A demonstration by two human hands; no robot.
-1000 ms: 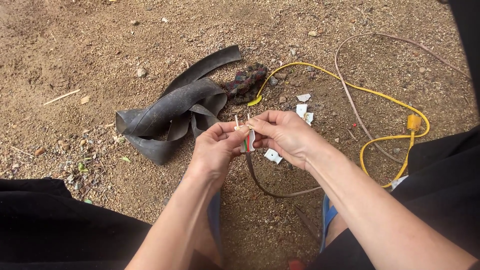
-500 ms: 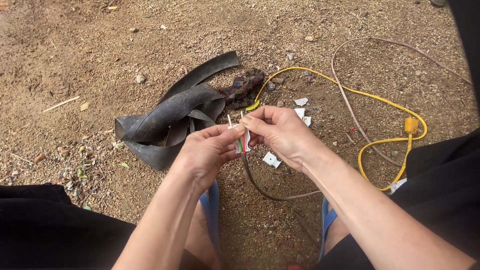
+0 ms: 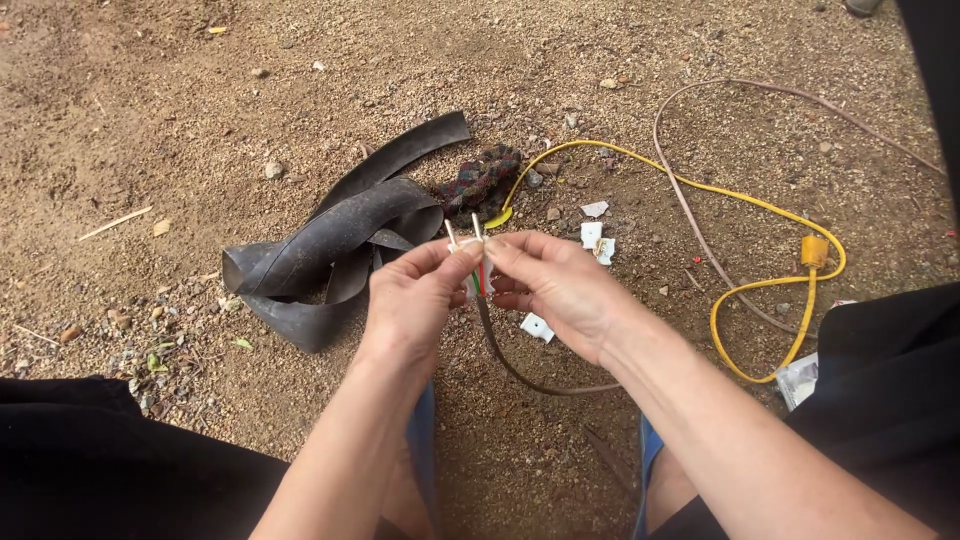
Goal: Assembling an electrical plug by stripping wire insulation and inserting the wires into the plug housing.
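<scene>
You are pinching the stripped end of one dark brown sheathed cable [image 3: 500, 345] between both hands just below the centre of the view, over bare gravelly ground [image 3: 200, 90]. Your left hand [image 3: 415, 295] is clenching the cable end between thumb and fingers, and your right hand [image 3: 550, 280] is grasping the same end from the 3 o'clock side, its fingertips touching those of the left. Two pale bare wire tips [image 3: 462, 232] are sticking up at 12 o'clock from your fingers, and red and green insulated cores are showing between the two hands. The cable is looping down and away toward 5 o'clock. At 10 o'clock one twisted black rubber inner tube [image 3: 335, 240] is lying on the ground, with one dark braided rope knot [image 3: 482, 185] near it at 12 o'clock. One yellow cord [image 3: 760, 205] is curling at 2 to 3 o'clock, and four small white scraps [image 3: 592, 234] are lying near your right hand.
</scene>
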